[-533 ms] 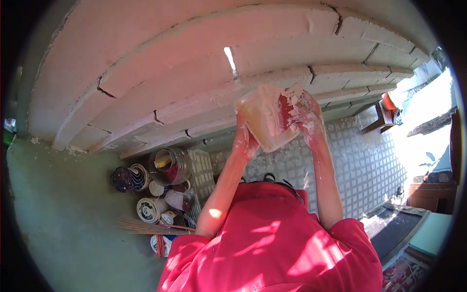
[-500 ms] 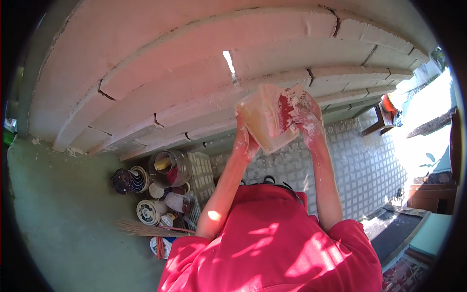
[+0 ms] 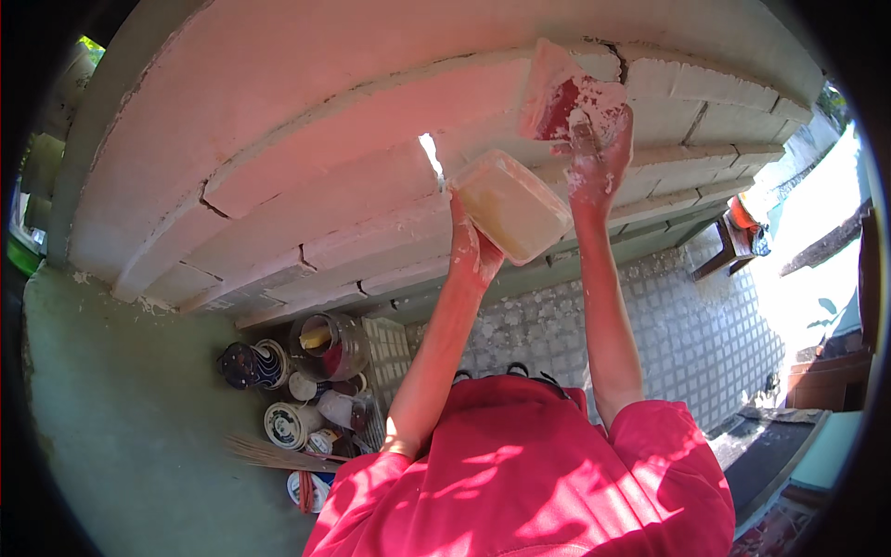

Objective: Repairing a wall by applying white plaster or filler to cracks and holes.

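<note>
My left hand is closed on the near left side of a whitish rectangular plastic tub with rounded corners, held tilted in front of the wall. A yellowish smear shows on the tub. Up and to the right, my right hand grips a red putty scraper coated in pale paste. The scraper is apart from the tub and close to the wall; whether its edge touches cannot be made out. White paste covers the right fingers, and specks of it dot the left hand.
A pale wall with stepped ledges and dark cracks curves ahead. At lower left stand several paint tubs and a clear bucket, beside a stick broom. Tiled floor lies below; a wooden stool stands at right.
The scraper was over the tub, loaded with paste; my right hand has lifted it up and away toward the wall. My left hand keeps the tub, now turned differently.
</note>
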Demonstrator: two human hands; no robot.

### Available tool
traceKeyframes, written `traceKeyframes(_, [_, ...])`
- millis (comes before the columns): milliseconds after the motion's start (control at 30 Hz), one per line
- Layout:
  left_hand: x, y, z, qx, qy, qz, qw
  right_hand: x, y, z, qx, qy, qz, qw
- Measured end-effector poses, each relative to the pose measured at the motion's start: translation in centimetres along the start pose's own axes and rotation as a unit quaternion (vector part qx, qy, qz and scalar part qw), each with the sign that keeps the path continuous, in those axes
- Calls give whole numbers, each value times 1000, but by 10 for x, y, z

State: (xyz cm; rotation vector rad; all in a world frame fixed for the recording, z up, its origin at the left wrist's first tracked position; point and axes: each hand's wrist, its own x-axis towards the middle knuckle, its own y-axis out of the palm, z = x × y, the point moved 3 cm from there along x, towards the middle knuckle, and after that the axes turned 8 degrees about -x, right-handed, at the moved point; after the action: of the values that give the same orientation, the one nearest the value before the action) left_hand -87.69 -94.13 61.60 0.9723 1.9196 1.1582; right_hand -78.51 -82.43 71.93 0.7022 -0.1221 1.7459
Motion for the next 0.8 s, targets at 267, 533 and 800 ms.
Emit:
traceKeyframes(267, [8,-14,-4,15,-3,-15,1000,-3,18,2,-223,-169,-91,956])
traceKeyframes(533, [6,-19,2,2,-6,-18,1000,-1,27,5,-229,-211,-139,940])
traceKeyframes(800, [-8,-48,-7,10,-10,-14,1000,-34,87,-19,-265,-179,-168,933])
